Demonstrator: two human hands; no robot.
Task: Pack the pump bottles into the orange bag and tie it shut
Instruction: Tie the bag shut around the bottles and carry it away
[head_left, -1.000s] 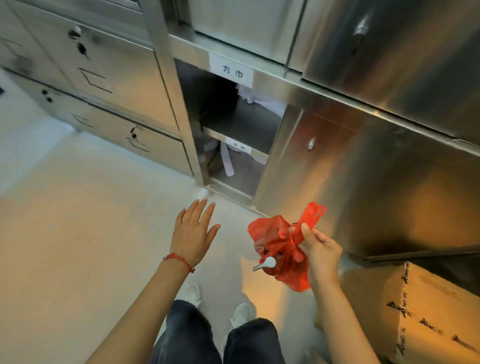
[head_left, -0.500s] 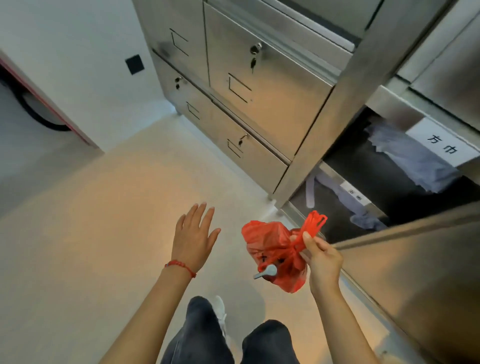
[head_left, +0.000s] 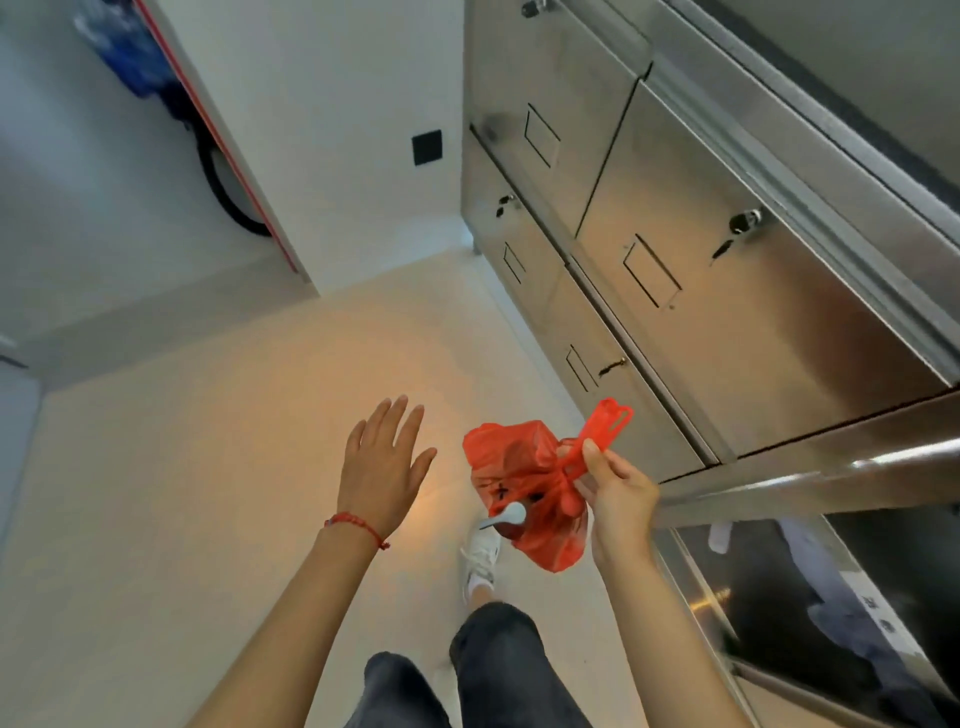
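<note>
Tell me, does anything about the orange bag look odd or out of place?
Yes. A white pump nozzle pokes out through the side of the orange bag, which the right hand holds by its knotted handles. The left hand is open and empty.

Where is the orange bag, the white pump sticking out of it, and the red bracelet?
orange bag (head_left: 524, 462), head view, on its bulging plastic side.
white pump (head_left: 508, 515), head view, on the spout poking out of the bag.
red bracelet (head_left: 353, 521), head view, on the string around the left wrist.

No text can be read; dark marks on the orange bag (head_left: 524, 483) stay illegible (too blurred).
</note>
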